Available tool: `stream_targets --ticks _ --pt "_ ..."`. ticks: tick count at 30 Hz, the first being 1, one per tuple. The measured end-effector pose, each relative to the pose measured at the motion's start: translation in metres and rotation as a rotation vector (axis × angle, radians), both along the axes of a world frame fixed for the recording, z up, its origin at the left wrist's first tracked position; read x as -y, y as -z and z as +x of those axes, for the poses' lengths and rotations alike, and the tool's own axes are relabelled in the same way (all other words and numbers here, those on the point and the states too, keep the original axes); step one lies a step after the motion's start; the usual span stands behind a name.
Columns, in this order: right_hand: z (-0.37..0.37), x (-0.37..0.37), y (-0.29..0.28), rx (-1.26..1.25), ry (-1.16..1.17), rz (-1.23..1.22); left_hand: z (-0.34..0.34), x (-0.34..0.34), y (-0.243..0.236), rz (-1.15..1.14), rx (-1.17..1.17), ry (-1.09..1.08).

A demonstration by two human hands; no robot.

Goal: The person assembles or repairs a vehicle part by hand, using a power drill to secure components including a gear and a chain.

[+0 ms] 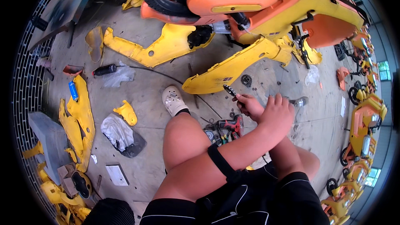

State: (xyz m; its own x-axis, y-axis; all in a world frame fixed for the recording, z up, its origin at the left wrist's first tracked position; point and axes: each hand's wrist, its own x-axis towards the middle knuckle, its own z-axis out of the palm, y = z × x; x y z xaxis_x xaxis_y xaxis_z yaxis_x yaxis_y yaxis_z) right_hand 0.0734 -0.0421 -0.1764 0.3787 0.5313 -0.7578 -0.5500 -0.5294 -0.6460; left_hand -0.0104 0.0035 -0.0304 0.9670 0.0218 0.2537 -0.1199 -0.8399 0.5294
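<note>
My right hand (pixel 251 106) is closed on one end of a narrow black-and-silver part (pixel 229 90), tilted up to the left; its exact kind is unclear. My left arm, with a black band, crosses over the right one. My left hand (pixel 278 110) lies on my right forearm near the wrist, fingers bent over it and fingertips hidden. Below the hands, a red-and-black cordless drill (pixel 231 125) lies on the floor by pliers and small round parts. A dark toothed sprocket (pixel 246 81) lies just beyond my right hand, near a long yellow panel (pixel 225 73).
An orange-and-yellow scooter (pixel 237 0) lies tipped on its side ahead. Another yellow panel (pixel 154 48), a shock absorber (pixel 104 70) and a grey-and-white cap (pixel 121 135) lie left. More scooters (pixel 364 121) line the right side. My clog (pixel 173 100) stands near a black cable.
</note>
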Motion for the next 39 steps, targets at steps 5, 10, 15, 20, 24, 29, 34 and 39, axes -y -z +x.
stream_targets --ticks 5,10,15,20,24,29,34,39 --pt "0.012 0.049 -0.088 0.290 -0.080 -0.004 0.017 -0.015 -0.022 -0.254 0.234 -0.099" --pt "-0.014 0.086 -0.163 0.869 0.029 0.027 0.030 -0.034 -0.040 -0.364 0.520 -0.339" --pt "-0.039 0.106 -0.195 1.031 0.168 0.071 0.033 -0.052 -0.046 -1.385 -0.098 -0.045" --pt "-0.038 0.117 -0.225 1.402 0.017 0.188 0.023 -0.040 -0.053 -1.630 -0.157 0.352" --pt "-0.028 0.126 -0.223 1.449 0.061 0.255 0.035 -0.028 -0.054 -1.744 -0.236 0.568" --pt "-0.017 0.134 -0.215 1.383 0.117 0.277 0.049 -0.015 -0.052 -1.843 -0.252 0.642" --pt "-0.012 0.147 -0.210 1.349 0.121 0.273 0.054 -0.002 -0.041 -1.846 -0.263 0.564" --pt "-0.011 0.159 -0.212 1.299 0.145 0.272 0.060 0.005 -0.035 -1.798 -0.329 0.569"
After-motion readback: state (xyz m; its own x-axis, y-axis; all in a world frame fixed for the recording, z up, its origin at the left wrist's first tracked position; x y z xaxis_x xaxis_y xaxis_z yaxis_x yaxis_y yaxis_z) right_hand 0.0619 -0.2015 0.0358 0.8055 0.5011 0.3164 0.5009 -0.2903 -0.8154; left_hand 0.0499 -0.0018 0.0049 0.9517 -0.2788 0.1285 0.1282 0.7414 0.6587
